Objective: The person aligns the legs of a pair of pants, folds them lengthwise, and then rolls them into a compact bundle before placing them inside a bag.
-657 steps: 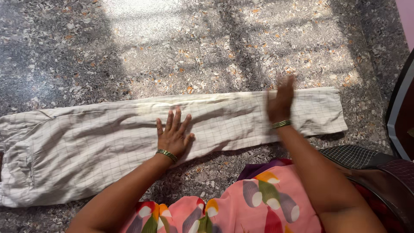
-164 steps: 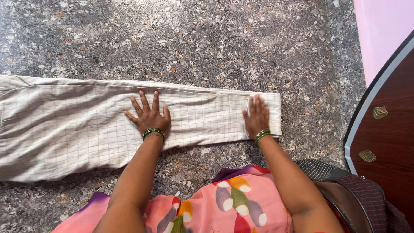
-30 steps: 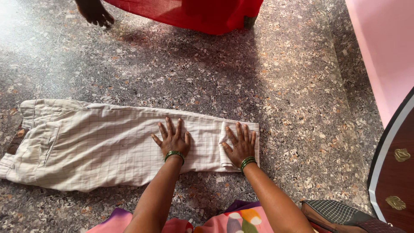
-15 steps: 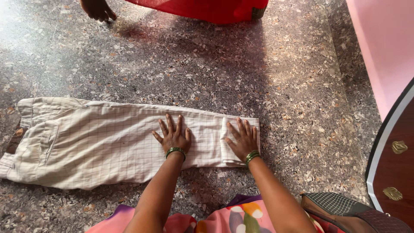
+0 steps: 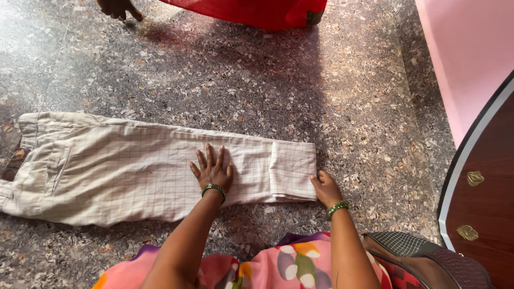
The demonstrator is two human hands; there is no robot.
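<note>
Left hand, fingers spread wide and palm down, is pressed flat on the long cream checked cloth trousers, roughly at the middle of the leg, holding nothing. These trousers, the largest thing in view, are laid lengthwise on the speckled grey stone floor, and everything else is placed from them. Beyond the trousers, at the top edge, a red cloth drape and another person's foot are seen. To the right of the trousers a pink wall and a dark brown wooden door with a pale rim are found. On the near side, a dark checked bag is set just beside the person's pink patterned garment. At the right end of the trousers a short folded-over cuff section is lying on top of the leg. The right hand is curled at the near right corner of that fold, fingertips apparently tucked at the edge; whether cloth is actually gripped cannot be told. Green bangles are worn on both wrists. The fold could be skewed or sprung open if the corner is pulled unevenly while the cloth is pinned at only one spot.
</note>
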